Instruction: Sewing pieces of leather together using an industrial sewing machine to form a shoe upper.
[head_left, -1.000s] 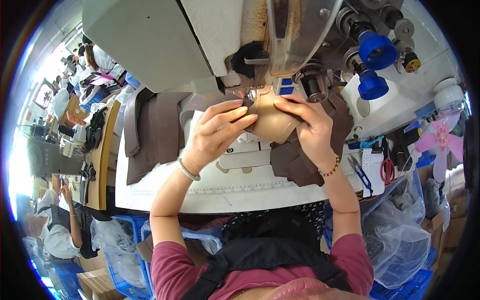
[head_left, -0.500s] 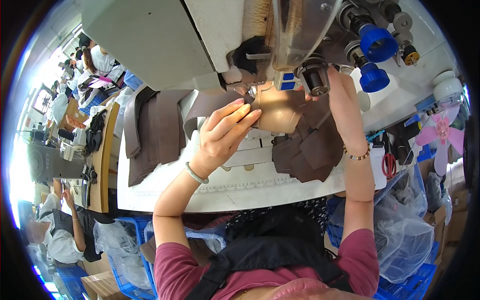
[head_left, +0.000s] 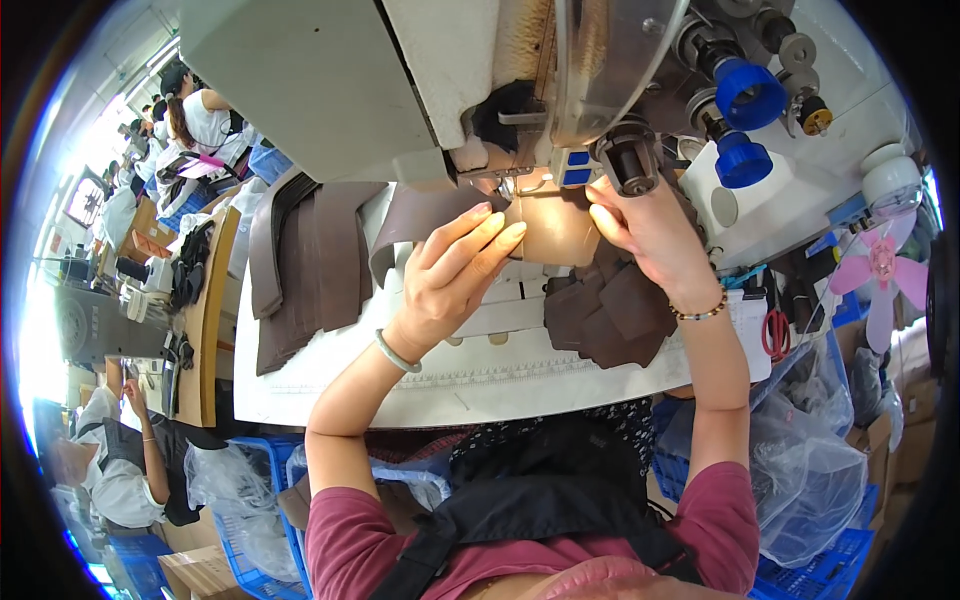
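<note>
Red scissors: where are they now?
In the head view, the red scissors are on the right, at the right edge of the white sheet and left of the pink fan.

- Left edge: strong white light (head_left: 38, 330), washing out detail there.
- Upper left: bright strip light (head_left: 163, 55) running at a slant.
- Left: bench (head_left: 212, 335) with a yellowish wooden edge.
- Centre: white table (head_left: 300, 398), front edge curved by the lens.
- Lower left: blue crate (head_left: 275, 465) with clear plastic inside; cardboard box (head_left: 205, 570) near it.
- Right: fan (head_left: 882, 262) with pink blades.
- Lower right: clear plastic bag (head_left: 805, 480) over a second blue crate (head_left: 830, 570).
- Far right: brown cartons (head_left: 915, 400), dim.
</note>
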